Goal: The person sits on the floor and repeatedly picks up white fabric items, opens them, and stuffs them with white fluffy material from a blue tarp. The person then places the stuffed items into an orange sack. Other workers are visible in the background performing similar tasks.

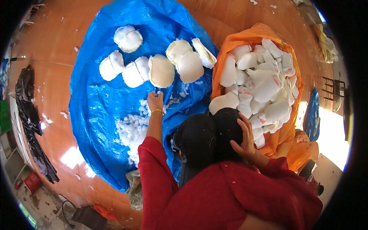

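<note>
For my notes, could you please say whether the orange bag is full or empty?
Full: white pieces are heaped inside the orange bag.

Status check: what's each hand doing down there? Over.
Left hand near cream pad, grip unclear. Right hand spread on dark-clad knee. Loose white stuffing on blue sheet nearby. No obstruction visible.

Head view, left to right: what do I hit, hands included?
Black sheet → main heap of white fluff → left hand → right hand → blue bundle.
</note>
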{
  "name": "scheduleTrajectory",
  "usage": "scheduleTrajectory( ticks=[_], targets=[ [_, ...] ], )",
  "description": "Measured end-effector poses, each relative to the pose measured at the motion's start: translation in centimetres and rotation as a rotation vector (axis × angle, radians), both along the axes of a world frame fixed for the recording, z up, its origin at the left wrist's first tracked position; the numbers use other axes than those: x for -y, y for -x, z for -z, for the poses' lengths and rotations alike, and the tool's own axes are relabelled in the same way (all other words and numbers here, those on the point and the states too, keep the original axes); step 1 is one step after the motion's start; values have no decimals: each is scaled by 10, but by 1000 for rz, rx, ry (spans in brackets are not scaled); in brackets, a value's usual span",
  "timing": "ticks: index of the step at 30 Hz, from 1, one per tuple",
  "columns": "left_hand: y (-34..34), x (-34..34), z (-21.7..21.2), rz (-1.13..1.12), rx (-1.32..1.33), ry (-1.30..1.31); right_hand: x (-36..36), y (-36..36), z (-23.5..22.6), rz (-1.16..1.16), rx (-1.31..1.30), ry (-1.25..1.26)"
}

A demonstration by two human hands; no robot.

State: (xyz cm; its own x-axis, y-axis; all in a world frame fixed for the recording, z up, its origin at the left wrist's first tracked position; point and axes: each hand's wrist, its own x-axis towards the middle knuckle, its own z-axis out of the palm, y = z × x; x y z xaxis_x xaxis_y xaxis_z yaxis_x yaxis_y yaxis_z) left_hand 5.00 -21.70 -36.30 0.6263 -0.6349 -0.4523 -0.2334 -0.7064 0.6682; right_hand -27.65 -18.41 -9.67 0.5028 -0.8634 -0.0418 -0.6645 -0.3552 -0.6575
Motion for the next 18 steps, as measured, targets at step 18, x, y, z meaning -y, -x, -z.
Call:
scheduleTrajectory(
  ticks=[18],
  targets=[
    [-33, 42, -100, -12, -156, 383, 2, 7, -1, 3, 17, -31]
  ],
)
